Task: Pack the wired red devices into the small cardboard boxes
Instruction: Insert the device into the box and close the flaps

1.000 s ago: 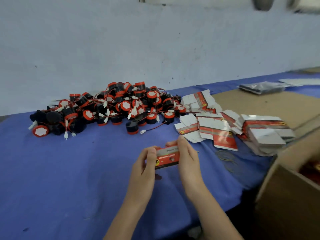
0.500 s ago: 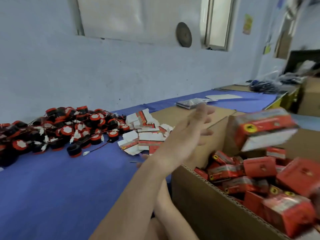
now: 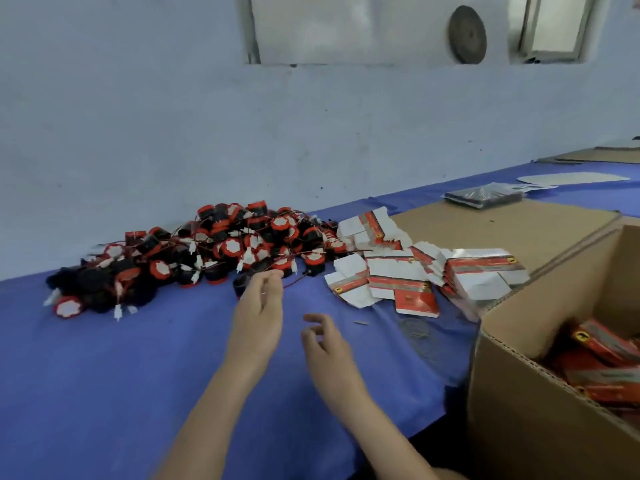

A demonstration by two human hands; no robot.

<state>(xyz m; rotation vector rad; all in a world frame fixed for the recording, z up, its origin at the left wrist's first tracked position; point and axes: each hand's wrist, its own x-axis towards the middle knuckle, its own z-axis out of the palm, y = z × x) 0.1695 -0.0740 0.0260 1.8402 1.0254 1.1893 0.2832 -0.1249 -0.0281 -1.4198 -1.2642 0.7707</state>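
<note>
A heap of red-and-black wired devices (image 3: 221, 258) lies on the blue table against the wall. Right of it is a spread of flat, unfolded small red-and-white boxes (image 3: 398, 275). My left hand (image 3: 258, 306) is stretched to the heap's near edge, its fingertips at one black device (image 3: 241, 285) and its red wire. My right hand (image 3: 325, 341) hovers just beside it over the cloth, fingers loosely curled and holding nothing. Packed red boxes (image 3: 599, 351) lie inside a large brown carton (image 3: 519, 341) at the right.
A flat cardboard sheet (image 3: 485, 226) lies behind the carton, with a black packet (image 3: 481, 197) and white papers (image 3: 571, 178) farther back. Thin rubber bands (image 3: 415, 329) lie on the cloth near the carton. The table's front edge runs just before the carton.
A second ago both hands held a closed small red box. It then flew into the carton on the right. Both hands are back over the table, the left at the heap.
</note>
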